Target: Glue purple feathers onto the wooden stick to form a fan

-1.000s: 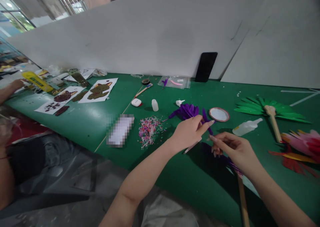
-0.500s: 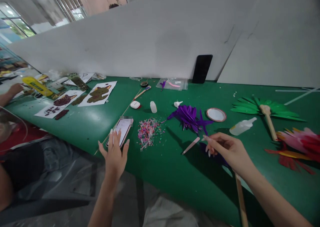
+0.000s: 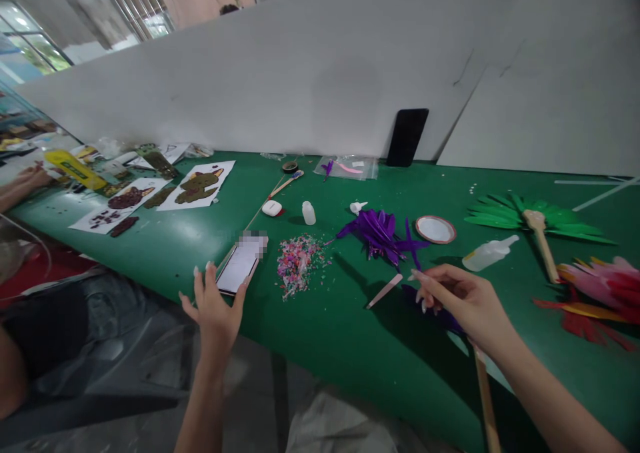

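My left hand (image 3: 216, 316) is spread open at the near end of a smartphone (image 3: 243, 266), which lies lit on the green table. Its thumb is at the phone's lower right edge. My right hand (image 3: 463, 300) is closed, thumb and fingertips pinched together; whatever they may hold is too small to make out. Beneath it lie a dark purple piece (image 3: 450, 321) and a wooden stick (image 3: 483, 390), both partly hidden by the hand and arm. Pink tweezers (image 3: 385, 290) rest left of those fingertips. Purple feather-like strips (image 3: 376, 234) are bunched just beyond.
Colourful small bits (image 3: 299, 261) are heaped between my hands. Around stand a small white bottle (image 3: 309, 213), a round lid (image 3: 435, 229), a glue bottle (image 3: 490, 253) and a green fan-shaped piece (image 3: 575, 220). A black phone (image 3: 408, 137) leans on the partition. Another person's hand (image 3: 33, 178) is far left.
My left hand has drawn back from over the phone screen toward its near end, and the screen now looks blank white. My right hand has hardly moved.
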{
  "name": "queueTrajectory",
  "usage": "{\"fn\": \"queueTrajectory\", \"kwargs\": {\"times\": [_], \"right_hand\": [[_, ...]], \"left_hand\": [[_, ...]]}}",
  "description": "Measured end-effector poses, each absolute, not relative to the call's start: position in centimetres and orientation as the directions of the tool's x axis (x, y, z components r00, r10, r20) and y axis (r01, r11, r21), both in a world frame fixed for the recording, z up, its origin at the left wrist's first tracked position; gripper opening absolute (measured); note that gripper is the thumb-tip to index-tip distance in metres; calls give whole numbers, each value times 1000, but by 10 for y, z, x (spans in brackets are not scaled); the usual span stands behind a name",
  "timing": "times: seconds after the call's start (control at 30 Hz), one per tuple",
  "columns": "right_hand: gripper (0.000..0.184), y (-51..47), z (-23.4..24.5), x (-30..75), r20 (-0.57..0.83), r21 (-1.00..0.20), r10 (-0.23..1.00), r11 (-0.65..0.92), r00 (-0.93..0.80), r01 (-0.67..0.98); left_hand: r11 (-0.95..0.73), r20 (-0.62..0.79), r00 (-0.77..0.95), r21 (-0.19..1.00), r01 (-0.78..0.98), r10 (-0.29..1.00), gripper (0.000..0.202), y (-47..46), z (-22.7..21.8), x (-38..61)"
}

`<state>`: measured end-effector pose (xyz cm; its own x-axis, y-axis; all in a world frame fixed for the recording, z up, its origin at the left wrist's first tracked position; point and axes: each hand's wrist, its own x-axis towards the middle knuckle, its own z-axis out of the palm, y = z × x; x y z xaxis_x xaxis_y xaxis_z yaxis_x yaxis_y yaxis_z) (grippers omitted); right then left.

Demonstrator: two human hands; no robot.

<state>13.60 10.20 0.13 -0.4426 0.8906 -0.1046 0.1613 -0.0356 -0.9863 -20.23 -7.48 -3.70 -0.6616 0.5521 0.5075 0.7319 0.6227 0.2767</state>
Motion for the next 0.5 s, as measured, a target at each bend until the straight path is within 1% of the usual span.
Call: {"fn": "queueTrajectory", "kwargs": {"times": [0.13, 0.23, 0.3, 0.4, 0.5], "right_hand": [[26, 102, 1, 136, -112, -985, 891, -40, -439, 170], [26, 102, 1, 136, -113, -985, 894, -43, -434, 167], [26, 102, 0, 136, -113, -985, 896, -43, -430, 168], [26, 103, -2, 136, -108, -984, 897, -36, -429, 172], [25, 103, -4, 136, -109, -985, 892, -36, -439, 170]], "left_hand": [[624, 482, -653, 248, 741, 584, 66, -76, -38, -208], [669, 433, -694, 238, 704, 576, 76, -75, -42, -212], [694, 380, -734, 266, 669, 562, 81, -75, -45, -214], [688, 304, -767, 340, 641, 565, 83, -75, -46, -216], [654, 277, -781, 432, 621, 559, 87, -77, -43, -217]]}}
